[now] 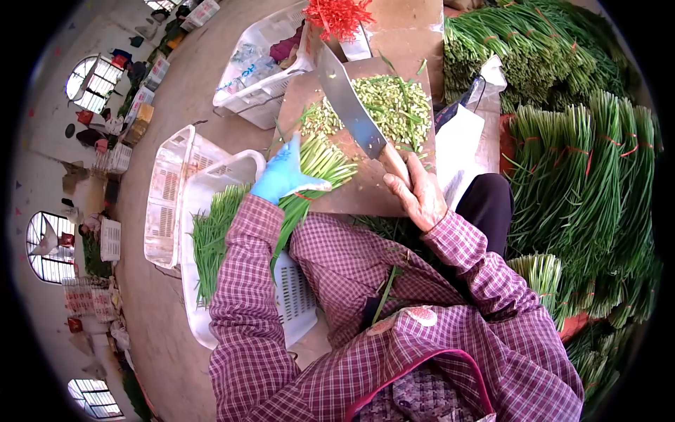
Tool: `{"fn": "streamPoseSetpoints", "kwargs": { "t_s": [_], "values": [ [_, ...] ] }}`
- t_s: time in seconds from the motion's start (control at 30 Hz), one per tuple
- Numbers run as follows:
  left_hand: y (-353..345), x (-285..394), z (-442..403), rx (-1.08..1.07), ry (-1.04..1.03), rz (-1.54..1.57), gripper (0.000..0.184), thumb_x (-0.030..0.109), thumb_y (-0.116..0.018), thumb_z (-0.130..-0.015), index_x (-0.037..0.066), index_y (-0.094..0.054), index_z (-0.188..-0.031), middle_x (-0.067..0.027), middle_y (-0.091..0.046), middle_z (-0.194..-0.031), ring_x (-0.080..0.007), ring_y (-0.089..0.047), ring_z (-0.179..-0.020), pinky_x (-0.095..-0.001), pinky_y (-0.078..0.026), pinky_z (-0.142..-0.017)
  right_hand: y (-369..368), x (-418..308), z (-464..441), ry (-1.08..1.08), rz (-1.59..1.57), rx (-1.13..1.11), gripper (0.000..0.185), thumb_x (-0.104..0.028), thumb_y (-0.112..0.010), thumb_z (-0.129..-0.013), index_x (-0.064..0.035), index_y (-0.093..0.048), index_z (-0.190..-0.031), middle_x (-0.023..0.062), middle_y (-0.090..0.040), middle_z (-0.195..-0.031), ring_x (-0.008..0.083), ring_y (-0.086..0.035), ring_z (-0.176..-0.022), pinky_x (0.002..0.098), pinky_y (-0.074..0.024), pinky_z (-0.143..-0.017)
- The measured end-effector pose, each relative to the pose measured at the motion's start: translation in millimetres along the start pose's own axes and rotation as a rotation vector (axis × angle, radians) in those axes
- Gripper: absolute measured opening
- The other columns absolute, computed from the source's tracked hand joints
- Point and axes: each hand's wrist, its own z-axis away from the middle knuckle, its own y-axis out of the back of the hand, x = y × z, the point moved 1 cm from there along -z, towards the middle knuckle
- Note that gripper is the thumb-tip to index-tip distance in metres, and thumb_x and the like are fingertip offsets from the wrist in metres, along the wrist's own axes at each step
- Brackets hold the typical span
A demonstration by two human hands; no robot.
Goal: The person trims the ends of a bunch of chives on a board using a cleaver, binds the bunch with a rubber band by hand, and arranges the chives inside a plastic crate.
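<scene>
My left hand (285, 171), in a blue glove, is closed round a bunch of chives (323, 163), its thumb across the stalks beside a red band. The pale cut ends lie on the brown chopping board (337, 200); the green leaves hang down over the white basket. My right hand (416, 191) grips the wooden handle of a large kitchen knife (348, 105). The broad blade tilts up and away to the left above the board. Chopped stalk ends (394, 109) are heaped behind and beside the blade, with a few longer green leaves among them.
A white basket (299, 302) with chives (214, 232) stands at my left, another white basket (169, 204) beside it. A crate (264, 88) with plastic bags stands further back. Red ties (339, 17) lie beyond the board. Banded chive bunches (583, 162) are piled at my right.
</scene>
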Motion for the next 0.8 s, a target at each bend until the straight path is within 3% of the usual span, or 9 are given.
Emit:
{"fn": "streamPoseSetpoints", "kwargs": {
  "t_s": [0.07, 0.1, 0.23, 0.37, 0.57, 0.8],
  "values": [
    [-12, 20, -8, -0.068, 0.122, -0.028, 0.142, 0.059, -0.087, -0.045, -0.002, -0.013, -0.149, -0.0274, -0.032, -0.146, -0.0406, -0.034, -0.136, -0.0435, -0.028, -0.114, 3, -9, 4, 0.102, 0.037, 0.062, 0.035, -0.026, -0.06, -0.091, 0.0009, -0.043, -0.106, 0.0218, -0.056, -0.069, 0.0408, -0.06, -0.065, 0.0448, -0.0432, -0.056],
    [-18, 24, -6, 0.029, 0.089, -0.04, 0.138, 0.058, -0.087, -0.047, -0.003, -0.016, -0.147, -0.0278, -0.038, -0.14, -0.0401, -0.041, -0.13, -0.0455, -0.033, -0.109, 4, -15, 6, 0.162, 0.124, 0.093, 0.032, -0.019, -0.059, -0.09, -0.0007, -0.042, -0.11, 0.0222, -0.058, -0.071, 0.043, -0.06, -0.069, 0.0475, -0.0438, -0.057],
    [-33, 32, -2, 0.132, 0.088, -0.122, 0.134, 0.058, -0.087, -0.048, -0.005, -0.019, -0.146, -0.0251, -0.046, -0.133, -0.0371, -0.048, -0.122, -0.0484, -0.039, -0.099, 2, -24, 31, 0.176, 0.331, 0.071, 0.031, -0.018, -0.059, -0.09, -0.0025, -0.044, -0.112, 0.0223, -0.06, -0.078, 0.0422, -0.061, -0.071, 0.0497, -0.0461, -0.058],
    [-34, 34, -7, 0.114, 0.132, -0.18, 0.127, 0.059, -0.086, -0.049, -0.001, -0.027, -0.144, -0.0233, -0.049, -0.133, -0.0355, -0.051, -0.122, -0.0442, -0.042, -0.1, -8, -17, 50, 0.151, 0.451, 0.044, 0.037, -0.02, -0.062, -0.089, -0.0041, -0.046, -0.119, 0.019, -0.062, -0.087, 0.0388, -0.062, -0.066, 0.0463, -0.048, -0.055],
    [-33, 35, -12, 0.071, 0.172, -0.184, 0.104, 0.059, -0.084, -0.051, 0.002, -0.046, -0.129, -0.0208, -0.059, -0.12, -0.0334, -0.06, -0.109, -0.0426, -0.048, -0.092, -14, -21, 66, 0.045, 0.506, -0.01, 0.043, -0.014, -0.065, -0.085, -0.0055, -0.046, -0.123, 0.0175, -0.064, -0.102, 0.0347, -0.066, -0.073, 0.0422, -0.0533, -0.061],
    [-32, 36, -13, 0.08, 0.19, -0.181, 0.094, 0.06, -0.083, -0.05, 0.002, -0.052, -0.118, -0.0209, -0.06, -0.116, -0.0332, -0.061, -0.106, -0.0421, -0.049, -0.09, -25, -3, 65, 0.071, 0.546, -0.003, 0.044, -0.014, -0.064, -0.086, -0.005, -0.044, -0.123, 0.0179, -0.064, -0.096, 0.0362, -0.064, -0.067, 0.0438, -0.052, -0.057]
  ]
}}
